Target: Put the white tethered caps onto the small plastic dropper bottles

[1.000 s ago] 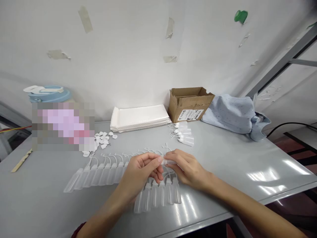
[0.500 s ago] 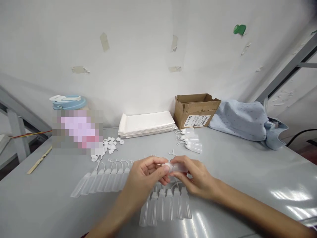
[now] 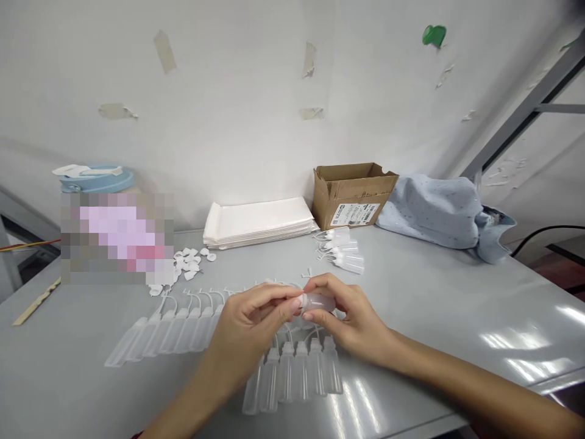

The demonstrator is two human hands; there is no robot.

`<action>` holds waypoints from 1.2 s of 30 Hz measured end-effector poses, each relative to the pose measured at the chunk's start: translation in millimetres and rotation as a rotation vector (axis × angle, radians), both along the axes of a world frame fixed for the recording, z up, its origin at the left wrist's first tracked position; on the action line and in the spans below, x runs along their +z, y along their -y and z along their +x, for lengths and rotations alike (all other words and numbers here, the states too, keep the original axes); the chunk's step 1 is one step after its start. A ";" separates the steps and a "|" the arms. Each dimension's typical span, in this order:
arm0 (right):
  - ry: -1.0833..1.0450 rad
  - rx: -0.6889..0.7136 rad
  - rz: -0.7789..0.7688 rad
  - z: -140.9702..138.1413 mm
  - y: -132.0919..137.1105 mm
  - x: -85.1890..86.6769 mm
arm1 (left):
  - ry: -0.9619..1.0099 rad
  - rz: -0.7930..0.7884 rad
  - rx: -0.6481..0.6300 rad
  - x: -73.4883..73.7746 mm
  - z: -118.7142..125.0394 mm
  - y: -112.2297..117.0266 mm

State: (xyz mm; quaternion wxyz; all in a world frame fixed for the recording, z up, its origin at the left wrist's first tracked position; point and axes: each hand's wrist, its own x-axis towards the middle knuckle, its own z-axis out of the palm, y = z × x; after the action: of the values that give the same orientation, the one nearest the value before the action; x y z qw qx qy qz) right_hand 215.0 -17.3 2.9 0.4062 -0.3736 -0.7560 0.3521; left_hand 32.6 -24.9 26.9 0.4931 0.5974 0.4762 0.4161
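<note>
A small translucent plastic bottle [image 3: 321, 302] lies sideways above the table between my two hands. My right hand [image 3: 359, 317] is closed around its body, thumb below and fingers above. At the bottle's neck, the fingertips of my left hand [image 3: 251, 326] pinch the white cap [image 3: 303, 301], which they partly hide. Below my hands stretches a group of similar bottles [image 3: 300, 373] laid side by side, with thin white tubes at their tops. Another row of bottles [image 3: 183, 332] extends to the left, partly covered by my left hand.
Loose white caps [image 3: 187, 261] lie at the back left, near a blurred pink item [image 3: 114, 228]. A stack of white envelopes [image 3: 260, 222] rests against the wall. Several bottles [image 3: 350, 247] lie before an open cardboard box [image 3: 354, 198], beside a light blue cloth [image 3: 429, 210].
The view has shifted, so everything appears further left and slightly higher. My left fingers have closed further over the cap, and the thin tip that stuck out there is now hidden.
</note>
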 end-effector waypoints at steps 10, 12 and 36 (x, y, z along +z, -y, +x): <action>0.133 -0.014 0.346 4.2 0.4 -7.4 | 0.042 -0.078 -0.002 -4.5 -1.7 -2.2; 0.079 0.005 0.185 3.2 1.4 -3.8 | -0.008 0.028 -0.008 -4.8 -1.7 -1.3; 0.117 -0.009 0.395 4.2 0.1 -9.5 | 0.035 -0.181 -0.012 0.9 -0.6 -0.8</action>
State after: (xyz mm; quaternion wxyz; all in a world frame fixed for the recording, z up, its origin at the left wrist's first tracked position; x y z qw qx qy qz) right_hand 219.2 -17.4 -6.6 0.4283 -0.3098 -0.8311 0.1728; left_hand 32.0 -24.1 27.8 0.5559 0.5459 0.4997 0.3785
